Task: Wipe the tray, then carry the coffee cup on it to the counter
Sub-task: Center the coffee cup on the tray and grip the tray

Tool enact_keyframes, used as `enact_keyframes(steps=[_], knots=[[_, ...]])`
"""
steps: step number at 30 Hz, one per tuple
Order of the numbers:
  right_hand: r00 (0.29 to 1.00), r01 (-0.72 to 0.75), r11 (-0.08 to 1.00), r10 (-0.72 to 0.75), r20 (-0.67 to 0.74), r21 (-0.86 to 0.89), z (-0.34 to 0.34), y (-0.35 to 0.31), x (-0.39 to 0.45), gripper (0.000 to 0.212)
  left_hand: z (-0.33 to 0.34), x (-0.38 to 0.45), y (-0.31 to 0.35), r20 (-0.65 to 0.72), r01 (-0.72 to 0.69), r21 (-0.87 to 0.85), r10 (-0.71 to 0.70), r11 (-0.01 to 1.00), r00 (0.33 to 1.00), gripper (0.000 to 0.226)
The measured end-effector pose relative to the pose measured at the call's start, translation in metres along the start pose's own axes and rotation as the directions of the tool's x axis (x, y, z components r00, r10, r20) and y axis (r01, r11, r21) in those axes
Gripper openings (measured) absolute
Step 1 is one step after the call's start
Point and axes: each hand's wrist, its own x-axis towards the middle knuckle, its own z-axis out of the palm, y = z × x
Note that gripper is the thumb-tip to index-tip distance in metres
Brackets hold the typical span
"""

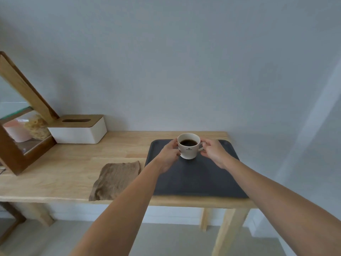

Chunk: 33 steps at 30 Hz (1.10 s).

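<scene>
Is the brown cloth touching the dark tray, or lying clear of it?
Apart. The head view shows a strip of bare wooden table between the brown cloth and the dark tray.

The wooden stand [17, 108] runs off the left edge. The cup's [189, 145] logo is too small to read; its handle seems half hidden by the right hand [215, 153].

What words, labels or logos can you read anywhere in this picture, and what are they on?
Coffee cup, held between the left hand and right hand over the dark tray: a small dark emblem with a line of lettering under it, too small and blurred to read.
Tissue box, brown cloth, tray: no text visible.
Nothing else carries readable writing.
</scene>
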Motion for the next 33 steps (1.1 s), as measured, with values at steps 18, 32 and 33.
enact_keyframes(steps=[18, 32, 33], knots=[[0.998, -0.051, 0.998, 0.052, -0.03, 0.041, 0.003, 0.01, -0.036, 0.04, 0.018, -0.029, -0.005, -0.051, 0.08, 0.001, -0.08, 0.997, 0.995, 0.054], [0.962, 0.062, 0.815, -0.204, -0.184, -0.576, -0.04, 0.039, -0.047, 0.041, -0.036, -0.023, -0.027, -0.287, 0.118, 0.778, 0.183, 0.617, 0.94, 0.054], [0.962, 0.024, 0.777, -0.189, -0.197, -0.629, -0.047, 0.047, -0.046, 0.042, -0.043, -0.023, -0.031, -0.311, 0.171, 0.829, 0.185, 0.533, 0.932, 0.054]])
